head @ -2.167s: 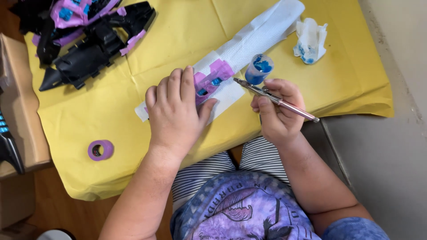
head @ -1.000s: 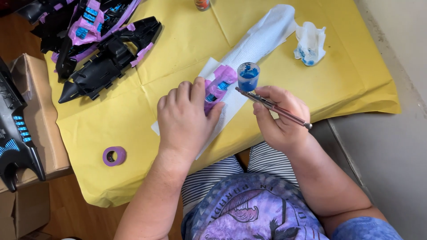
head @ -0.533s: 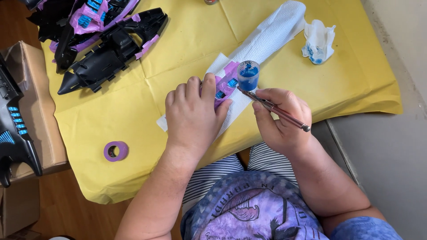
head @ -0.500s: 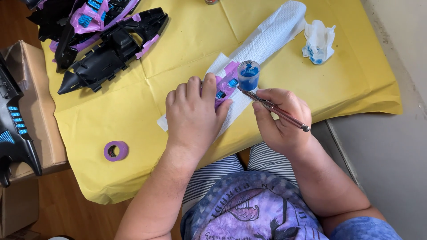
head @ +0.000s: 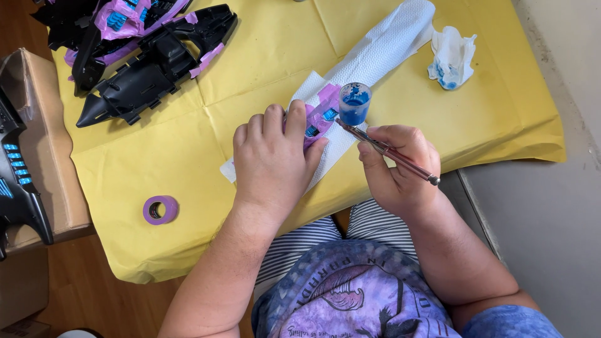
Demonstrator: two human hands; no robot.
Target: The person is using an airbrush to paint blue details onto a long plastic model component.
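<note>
— Head view, looking down: what is cut off or hard to read?

— Black plastic shells with purple masking run off the top edge, so their full shape is lost. A cardboard box at the left is cropped, and another black piece with blue stripes leaves the frame there. Most of the small purple-masked part lies under the left hand; only its far end with blue patches shows.

— Room to move?

— Yellow paper covers the counter. Its near edge hangs just in front of the person's lap, and its right edge ends beside a grey floor. Open yellow lies between the shells and the left hand, with a purple tape roll well apart at the lower left. A blue-stained wad of tissue sits near the far right corner.

— And the hands?

— The left hand presses flat, fingers together, on the part, which rests on a long white paper towel. The right hand is closed around a thin paintbrush, whose tip reaches just beside a small cup of blue paint, next to the part's exposed end.
</note>
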